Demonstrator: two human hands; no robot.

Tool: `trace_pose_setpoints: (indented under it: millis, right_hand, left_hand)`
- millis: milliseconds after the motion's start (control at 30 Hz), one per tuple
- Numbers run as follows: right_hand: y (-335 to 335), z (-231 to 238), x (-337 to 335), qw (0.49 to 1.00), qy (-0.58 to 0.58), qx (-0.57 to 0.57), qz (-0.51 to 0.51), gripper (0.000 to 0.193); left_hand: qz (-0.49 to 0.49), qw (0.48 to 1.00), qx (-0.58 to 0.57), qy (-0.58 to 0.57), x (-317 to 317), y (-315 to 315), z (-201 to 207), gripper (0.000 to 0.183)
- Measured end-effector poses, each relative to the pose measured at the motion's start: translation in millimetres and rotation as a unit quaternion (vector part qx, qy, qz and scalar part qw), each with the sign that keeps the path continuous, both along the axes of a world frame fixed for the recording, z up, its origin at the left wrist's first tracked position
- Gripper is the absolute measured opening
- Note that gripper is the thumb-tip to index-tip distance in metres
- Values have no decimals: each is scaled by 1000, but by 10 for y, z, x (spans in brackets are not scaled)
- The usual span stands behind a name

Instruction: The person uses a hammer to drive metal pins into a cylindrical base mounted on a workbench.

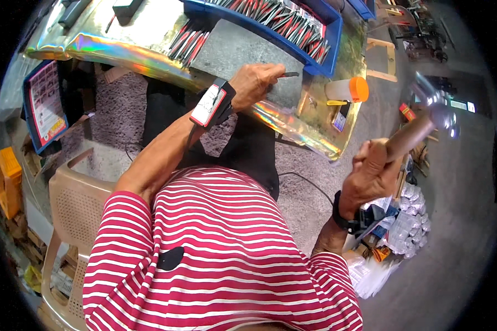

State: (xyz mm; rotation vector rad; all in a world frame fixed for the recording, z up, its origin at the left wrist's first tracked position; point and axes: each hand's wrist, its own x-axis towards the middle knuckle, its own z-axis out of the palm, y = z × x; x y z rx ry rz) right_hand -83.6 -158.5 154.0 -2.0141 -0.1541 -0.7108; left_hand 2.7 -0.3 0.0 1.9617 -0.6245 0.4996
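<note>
My left hand (258,85) is closed on a slim dark piece (290,74), pinched against the right part of a grey flat block (243,49) on the table. Off to the right, my right hand (373,174) grips the wooden handle of a hammer (408,138), raised in the air. The shiny metal hammer head (443,118) is blurred. Just beyond the block stands a blue tray (332,47) filled with many slim red, black and silver pieces. A loose bundle of similar red-and-black pieces (189,44) lies at the block's left.
A clear jar with an orange lid (359,89) is near the right edge of the table (132,58), which has a shiny foil-like covering. A beige plastic chair (77,193) stands at left. Silvery wrapped packages (408,226) are piled on the floor at right.
</note>
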Motion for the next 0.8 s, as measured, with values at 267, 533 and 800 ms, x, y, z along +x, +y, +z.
trace_pose_setpoints:
  millis: [267,533,800]
  right_hand:
    - [-209,-527,129,953,77,-294,18,15]
    - [-127,-1195,231,920,363,133,58,30]
    - [-85,-1429,251,831,443,320,103,26]
  left_hand:
    - [2,1000,3,3,18,10,-46,11]
    - [36,998,43,14,-49,-51,25,13]
    - [125,982,-98,102,340,312,180,18]
